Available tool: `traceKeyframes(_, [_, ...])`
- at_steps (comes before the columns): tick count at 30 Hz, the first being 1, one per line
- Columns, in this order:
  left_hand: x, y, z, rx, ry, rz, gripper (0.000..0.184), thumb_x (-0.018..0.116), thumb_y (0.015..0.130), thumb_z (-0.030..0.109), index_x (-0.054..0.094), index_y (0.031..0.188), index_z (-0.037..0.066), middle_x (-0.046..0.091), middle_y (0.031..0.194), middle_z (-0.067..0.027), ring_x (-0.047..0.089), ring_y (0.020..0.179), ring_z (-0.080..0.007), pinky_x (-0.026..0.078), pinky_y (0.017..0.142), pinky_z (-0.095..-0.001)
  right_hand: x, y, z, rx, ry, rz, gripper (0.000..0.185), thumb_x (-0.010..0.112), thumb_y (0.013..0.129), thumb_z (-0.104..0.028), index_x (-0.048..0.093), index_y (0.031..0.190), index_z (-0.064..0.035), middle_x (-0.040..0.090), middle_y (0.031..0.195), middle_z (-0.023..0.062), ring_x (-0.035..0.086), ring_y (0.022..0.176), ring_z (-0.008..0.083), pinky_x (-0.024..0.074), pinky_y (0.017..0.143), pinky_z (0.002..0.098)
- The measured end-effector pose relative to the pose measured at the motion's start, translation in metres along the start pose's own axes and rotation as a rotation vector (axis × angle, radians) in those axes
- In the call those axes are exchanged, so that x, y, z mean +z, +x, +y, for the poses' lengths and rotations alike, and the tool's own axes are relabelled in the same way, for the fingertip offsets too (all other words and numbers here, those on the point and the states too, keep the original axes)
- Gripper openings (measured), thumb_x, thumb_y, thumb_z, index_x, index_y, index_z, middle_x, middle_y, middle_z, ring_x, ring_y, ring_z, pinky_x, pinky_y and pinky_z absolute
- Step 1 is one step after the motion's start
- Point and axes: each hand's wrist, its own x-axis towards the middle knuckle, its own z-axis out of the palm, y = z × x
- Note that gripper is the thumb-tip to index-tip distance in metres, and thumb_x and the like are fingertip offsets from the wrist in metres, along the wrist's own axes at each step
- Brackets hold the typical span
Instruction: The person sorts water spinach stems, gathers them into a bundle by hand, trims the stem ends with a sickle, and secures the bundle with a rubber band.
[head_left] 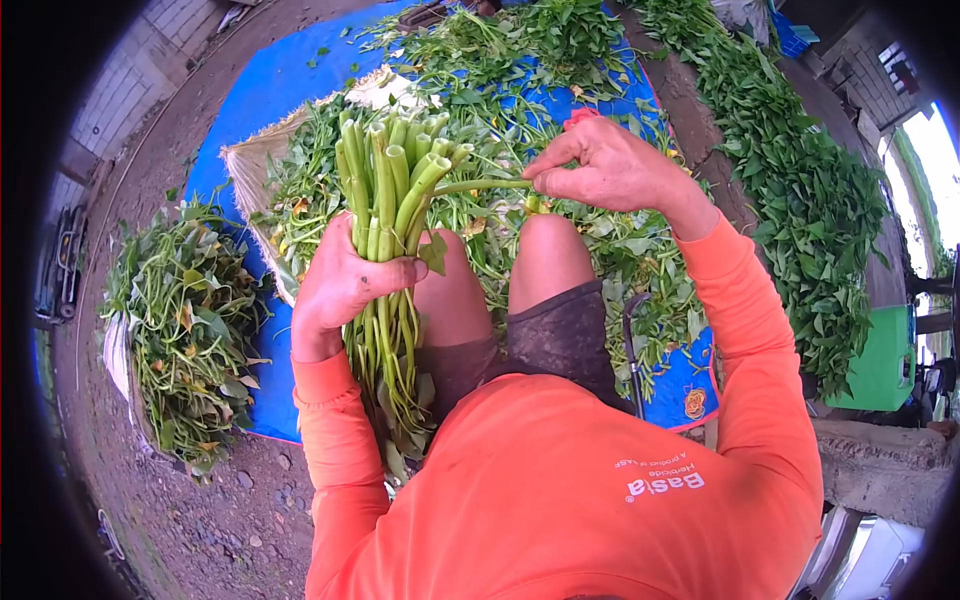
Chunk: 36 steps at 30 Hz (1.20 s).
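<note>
My left hand (358, 278) is wrapped around a bundle of water spinach (392, 190), its thick, hollow cut ends pointing up and away from me. Thinner stems and leaves of the bundle hang below the fist, beside my left thigh. With thumb and fingertips, my right hand (605, 168) pinches one green stem (485, 185) that runs sideways to the bundle. Something small and red (580, 118) shows behind the right hand; I cannot make out what it is.
Loose greens cover much of the blue tarp (255, 110) ahead of my knees. A heap of leafy stems (190, 335) lies at the left, a long row of greens (800, 210) at the right. Rubber bands (695, 403) lie near a green crate (885, 360).
</note>
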Motion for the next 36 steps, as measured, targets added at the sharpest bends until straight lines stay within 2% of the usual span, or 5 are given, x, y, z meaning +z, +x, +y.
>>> traceKeyframes(17, [0.029, -0.005, 0.006, -0.027, 0.041, -0.041, 0.041, 0.081, 0.067, 0.012, 0.068, 0.104, 0.000, 0.065, 0.082, -0.0007, 0.060, 0.074, -0.0134, 0.052, 0.072, -0.0331, 0.026, -0.028, 0.038, 0.022, 0.764, 0.622, 0.020, 0.072, 0.094, -0.013, 0.080, 0.105, 0.0008, 0.078, 0.098, 0.0062, 0.069, 0.090, 0.0139, 0.0551, 0.085, 0.0313])
traceKeyframes(20, [0.010, -0.007, -0.010, -0.013, 0.041, 0.036, 0.043, 0.081, 0.065, 0.013, 0.068, 0.105, 0.000, 0.066, 0.085, -0.0011, 0.062, 0.078, -0.0139, 0.052, 0.074, -0.0323, -0.006, -0.055, 0.072, 0.291, 0.579, 0.815, 0.027, 0.075, 0.094, -0.018, 0.078, 0.111, 0.0024, 0.079, 0.100, 0.0115, 0.072, 0.093, 0.0191, 0.0565, 0.088, 0.0350])
traceKeyframes(23, [0.005, -0.009, -0.015, 0.000, -0.097, 0.075, 0.055, 0.083, 0.062, 0.020, 0.070, 0.112, 0.000, 0.070, 0.100, -0.0044, 0.064, 0.090, -0.0165, 0.052, 0.083, -0.0333, 0.016, -0.073, 0.093, 0.562, -0.635, 0.926, 0.035, 0.077, 0.093, -0.022, 0.076, 0.115, 0.0038, 0.077, 0.106, 0.0171, 0.073, 0.100, 0.0251, 0.0574, 0.091, 0.0384])
traceKeyframes(27, [0.008, 0.001, -0.023, 0.019, -0.168, 0.060, 0.064, 0.087, 0.061, 0.024, 0.070, 0.118, -0.001, 0.070, 0.107, -0.0048, 0.064, 0.096, -0.0178, 0.052, 0.089, -0.0340, 0.111, -0.019, 0.011, -0.006, 0.612, 0.602, 0.045, 0.087, 0.091, -0.022, 0.074, 0.128, 0.0007, 0.074, 0.123, 0.0123, 0.070, 0.110, 0.0181, 0.0549, 0.098, 0.0341])
traceKeyframes(36, [0.014, -0.001, -0.020, -0.016, -0.248, -0.010, 0.070, 0.089, 0.059, 0.018, 0.067, 0.122, -0.003, 0.069, 0.107, -0.0073, 0.069, 0.084, -0.0191, 0.058, 0.079, -0.0345, 0.146, 0.019, -0.020, -0.029, 0.872, 0.506, 0.018, 0.073, 0.101, -0.014, 0.075, 0.112, 0.0000, 0.079, 0.102, 0.0089, 0.074, 0.094, 0.0188, 0.0580, 0.086, 0.0349])
